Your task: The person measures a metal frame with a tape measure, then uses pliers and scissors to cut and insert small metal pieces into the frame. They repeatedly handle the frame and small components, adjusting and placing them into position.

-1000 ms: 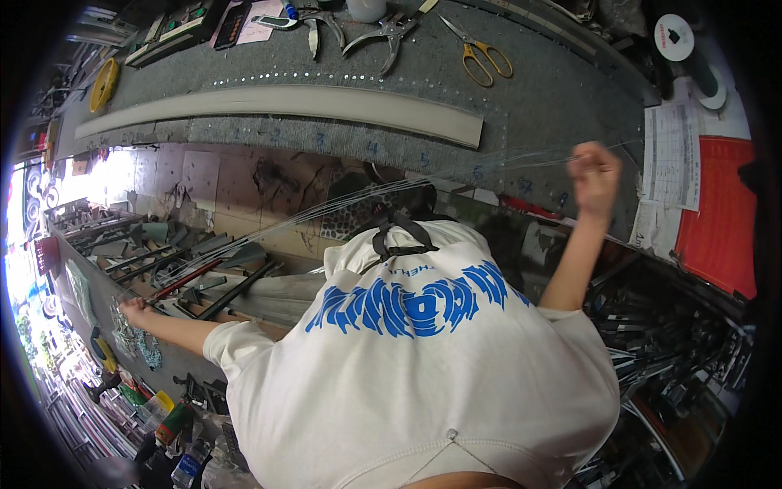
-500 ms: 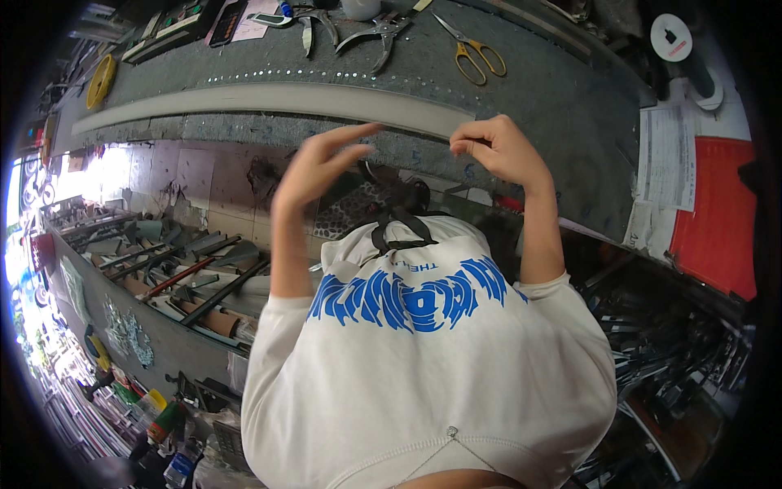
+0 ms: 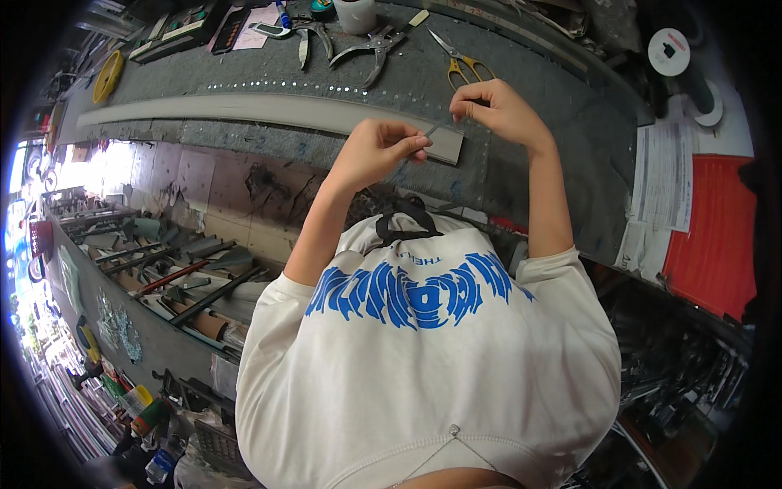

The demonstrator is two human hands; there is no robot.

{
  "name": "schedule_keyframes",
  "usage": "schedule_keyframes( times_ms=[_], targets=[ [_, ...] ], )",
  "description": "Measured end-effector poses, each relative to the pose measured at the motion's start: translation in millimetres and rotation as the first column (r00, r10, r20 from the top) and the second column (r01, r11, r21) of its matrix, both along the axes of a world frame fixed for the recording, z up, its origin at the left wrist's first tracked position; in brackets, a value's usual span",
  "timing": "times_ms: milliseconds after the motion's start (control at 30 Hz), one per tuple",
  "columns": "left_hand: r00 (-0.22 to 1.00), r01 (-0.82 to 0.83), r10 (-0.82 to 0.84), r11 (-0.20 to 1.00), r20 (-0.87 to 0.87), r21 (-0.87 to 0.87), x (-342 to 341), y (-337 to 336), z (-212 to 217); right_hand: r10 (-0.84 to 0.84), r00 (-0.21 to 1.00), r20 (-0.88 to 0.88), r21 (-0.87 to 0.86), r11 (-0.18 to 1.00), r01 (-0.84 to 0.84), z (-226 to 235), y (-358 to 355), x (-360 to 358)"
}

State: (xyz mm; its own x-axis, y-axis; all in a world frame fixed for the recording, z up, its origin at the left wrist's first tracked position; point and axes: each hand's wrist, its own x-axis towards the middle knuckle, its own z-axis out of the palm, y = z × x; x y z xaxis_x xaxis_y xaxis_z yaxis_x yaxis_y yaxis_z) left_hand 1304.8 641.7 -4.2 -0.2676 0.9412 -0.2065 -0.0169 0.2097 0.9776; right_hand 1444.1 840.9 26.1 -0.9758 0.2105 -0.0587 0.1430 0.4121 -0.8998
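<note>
At upper centre, the left hand (image 3: 375,153) pinches a thin strand (image 3: 434,129), likely light, limp, best held near its ends; the right hand (image 3: 505,114) curls, hold unclear

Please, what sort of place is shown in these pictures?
Probably a workshop: plier-like tools and yellow-handled scissors lie on a gray workbench, and long strips are piled at left.

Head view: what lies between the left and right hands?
In the head view, a thin grey strand juts from the left hand toward the right hand, contact unclear; behind it, on the bench, lies the pale strip.
</note>
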Motion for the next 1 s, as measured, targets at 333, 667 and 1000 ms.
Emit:
schedule_keyframes(
  times_ms=[333,667,1000],
  targets=[
    [0.980,0.014,0.005,0.996,-0.200,0.093,4.3,26.0,-0.6,0.136,0.989,0.053,0.151,0.978,-0.142,9.0,24.8,-16.6],
    [0.970,-0.125,0.110,0.990,-0.218,-0.057,2.1,55.5,-0.6,0.080,0.996,0.029,0.144,0.986,-0.083,-21.2,52.8,-27.6],
    [0.965,-0.214,0.223,0.974,0.142,-0.072,4.9,32.8,-2.9,-0.577,0.815,0.058,0.743,0.570,0.351,-142.2,86.0,-55.4]
  ],
)
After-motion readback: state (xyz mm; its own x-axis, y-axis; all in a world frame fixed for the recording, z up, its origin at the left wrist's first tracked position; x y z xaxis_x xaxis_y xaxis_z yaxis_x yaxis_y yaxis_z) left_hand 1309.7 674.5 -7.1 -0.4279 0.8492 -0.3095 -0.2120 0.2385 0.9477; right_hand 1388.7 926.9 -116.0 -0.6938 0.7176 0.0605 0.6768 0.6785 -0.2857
